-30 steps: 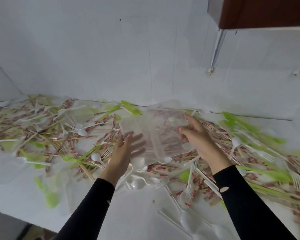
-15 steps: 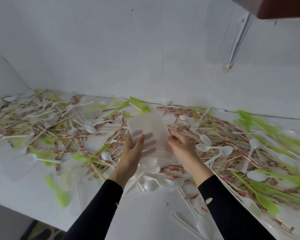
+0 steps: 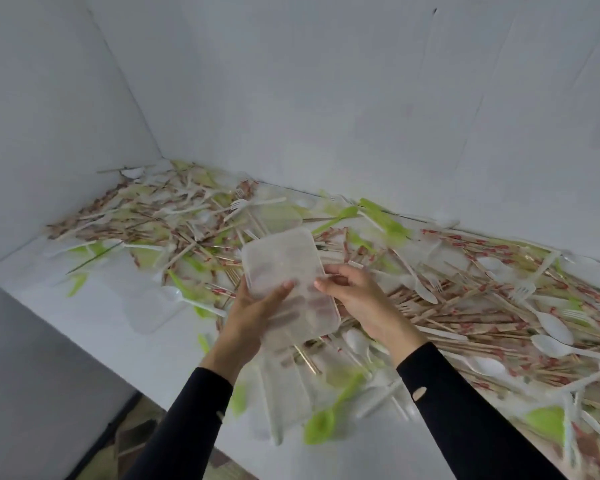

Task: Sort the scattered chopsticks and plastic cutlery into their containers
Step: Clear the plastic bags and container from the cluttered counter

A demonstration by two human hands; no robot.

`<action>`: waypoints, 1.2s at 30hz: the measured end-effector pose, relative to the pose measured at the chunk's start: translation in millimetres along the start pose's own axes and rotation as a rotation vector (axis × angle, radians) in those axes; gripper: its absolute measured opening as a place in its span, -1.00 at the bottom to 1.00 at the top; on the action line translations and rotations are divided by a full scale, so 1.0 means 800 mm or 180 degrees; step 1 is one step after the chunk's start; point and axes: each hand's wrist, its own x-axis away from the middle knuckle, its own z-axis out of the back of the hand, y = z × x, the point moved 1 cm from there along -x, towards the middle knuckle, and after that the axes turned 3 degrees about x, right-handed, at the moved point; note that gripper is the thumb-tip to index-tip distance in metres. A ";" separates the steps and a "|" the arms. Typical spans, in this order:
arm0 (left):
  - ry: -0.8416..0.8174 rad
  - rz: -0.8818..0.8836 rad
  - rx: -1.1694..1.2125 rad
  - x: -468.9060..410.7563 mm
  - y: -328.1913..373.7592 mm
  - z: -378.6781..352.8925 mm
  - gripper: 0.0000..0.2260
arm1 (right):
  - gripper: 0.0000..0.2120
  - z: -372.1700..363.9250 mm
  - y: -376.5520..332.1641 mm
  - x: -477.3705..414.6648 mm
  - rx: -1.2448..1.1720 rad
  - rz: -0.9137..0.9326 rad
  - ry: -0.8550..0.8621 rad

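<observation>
The clear container point(image 3: 284, 268) is held off the table point(image 3: 173, 358) at frame centre, tilted, above the scattered pile. The left hand point(image 3: 250, 320) grips its lower-left edge, thumb across the upper face and fingers underneath, visible through the plastic. The right hand point(image 3: 360, 303) pinches the right-hand edge with curled fingers. The two-handed hold likely serves to orient the container or to separate it from a nested piece; which one cannot be told. Red-marked chopsticks point(image 3: 464, 317), white spoons point(image 3: 551, 329) and green cutlery point(image 3: 322, 424) lie mixed across the centre and right of the frame — none appears sorted. A second clear tray point(image 3: 284, 393) lies flat at lower centre.
</observation>
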 end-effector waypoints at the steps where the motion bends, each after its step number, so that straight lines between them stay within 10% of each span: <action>1: 0.0009 -0.0021 -0.0032 -0.007 0.011 0.020 -0.57 | -0.80 -0.018 -0.002 -0.012 0.0042 -0.0002 -0.0047; 8: 0.0362 -0.0305 0.0073 -0.059 0.105 0.174 -0.55 | -0.83 -0.153 -0.011 -0.094 0.0497 -0.0171 -0.0218; 16: 0.0654 -0.0403 0.0107 -0.109 0.152 0.281 -0.93 | -0.52 -0.225 0.004 -0.121 0.3516 -0.0999 -0.1593; 20: 0.0726 -0.0246 0.0233 -0.126 0.150 0.309 -0.80 | -0.62 -0.214 0.005 -0.099 0.4271 -0.1366 -0.1500; 26: 0.0484 -0.0094 0.0131 -0.127 0.128 0.293 -0.75 | -0.94 -0.189 0.010 -0.095 0.3916 -0.0866 -0.1013; 36: -0.0026 -0.0020 -0.0104 -0.092 0.086 0.224 -0.70 | -0.83 -0.115 -0.038 -0.073 0.2761 -0.0020 0.0100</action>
